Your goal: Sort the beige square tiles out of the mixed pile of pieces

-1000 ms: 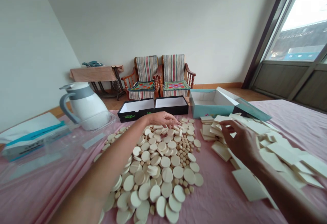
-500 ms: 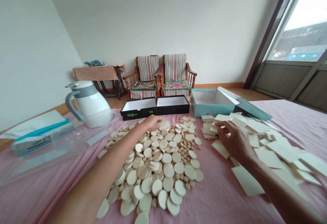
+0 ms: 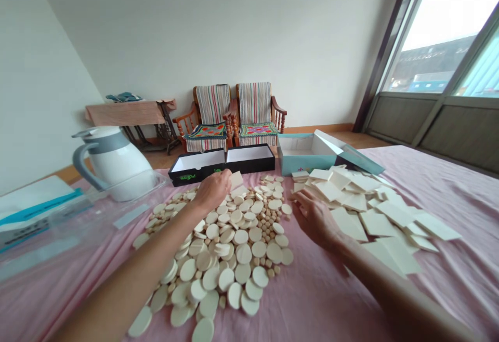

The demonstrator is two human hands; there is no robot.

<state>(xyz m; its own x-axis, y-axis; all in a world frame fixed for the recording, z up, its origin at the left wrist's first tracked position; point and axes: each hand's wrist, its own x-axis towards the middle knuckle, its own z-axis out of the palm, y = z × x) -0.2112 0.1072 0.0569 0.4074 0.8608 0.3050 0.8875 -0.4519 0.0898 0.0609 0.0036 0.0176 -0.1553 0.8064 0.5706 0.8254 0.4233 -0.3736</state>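
Observation:
Thin square wooden piece (image 3: 236, 179) shows at the fingertips of my left hand (image 3: 213, 190), which is closed on its edge above the far side of a heap of round wooden discs (image 3: 244, 253). Small wooden beads (image 3: 266, 226) lie among the discs, mostly on the heap's right side. My right hand (image 3: 315, 218) is low over the cloth, between the discs and a spread pile of square wooden pieces (image 3: 374, 223). Its fingers are loosely bent and apart, and I see nothing held in them. The back of the hand covers part of the square pile.
Two black boxes with white insides (image 3: 249, 165) stand behind the discs, beside a light-blue box (image 3: 290, 162). On the left are a white-and-grey jug (image 3: 125, 165) and clear plastic packaging (image 3: 97, 217). A pink cloth (image 3: 304, 300) covers the table. Two chairs (image 3: 255, 108) stand beyond.
My right hand has moved left, off the square pile toward the discs. My left hand has drawn back slightly, and a square piece now shows at its fingertips. The view has turned right.

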